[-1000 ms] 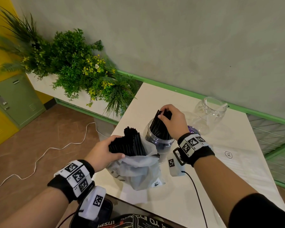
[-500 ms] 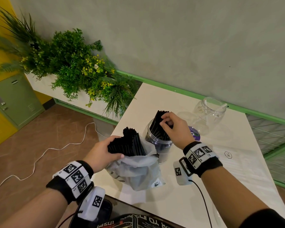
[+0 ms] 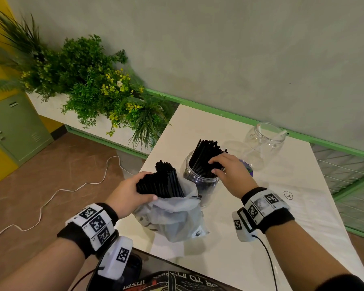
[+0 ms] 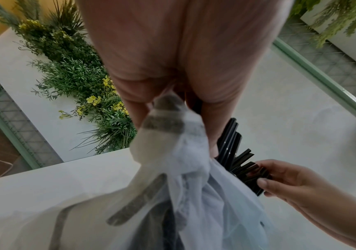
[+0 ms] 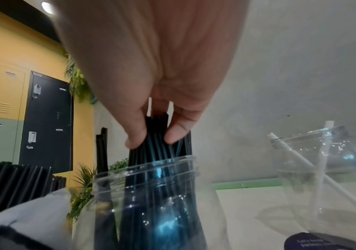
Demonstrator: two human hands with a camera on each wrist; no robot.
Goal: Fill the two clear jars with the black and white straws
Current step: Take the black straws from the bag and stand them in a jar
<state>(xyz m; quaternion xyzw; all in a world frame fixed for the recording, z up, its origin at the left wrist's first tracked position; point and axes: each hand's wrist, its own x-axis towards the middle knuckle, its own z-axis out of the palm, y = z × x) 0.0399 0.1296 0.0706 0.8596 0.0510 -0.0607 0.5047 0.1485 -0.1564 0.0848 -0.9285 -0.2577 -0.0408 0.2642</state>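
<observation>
A clear jar [image 3: 200, 181] near the table's middle holds a leaning bunch of black straws [image 3: 206, 156]. My right hand [image 3: 225, 169] pinches those straws between thumb and fingers just above the rim [image 5: 151, 167]; the grip shows in the right wrist view, on the straws [image 5: 157, 135]. My left hand [image 3: 132, 192] grips a thick bundle of black straws [image 3: 162, 181] sticking out of a translucent plastic bag [image 3: 172, 217]. A second clear jar [image 3: 265, 141] at the back right holds a few white straws [image 5: 288, 152].
The white table [image 3: 229, 238] ends close to the bag on the left. A planter with green plants [image 3: 93, 87] stands beyond that edge, and a white cable [image 3: 51, 196] lies on the floor. A purple lid [image 3: 248, 166] sits behind my right hand.
My right hand has slid down from the straw tops toward the jar rim and come nearer to me. The left hand and its bundle have stayed in place.
</observation>
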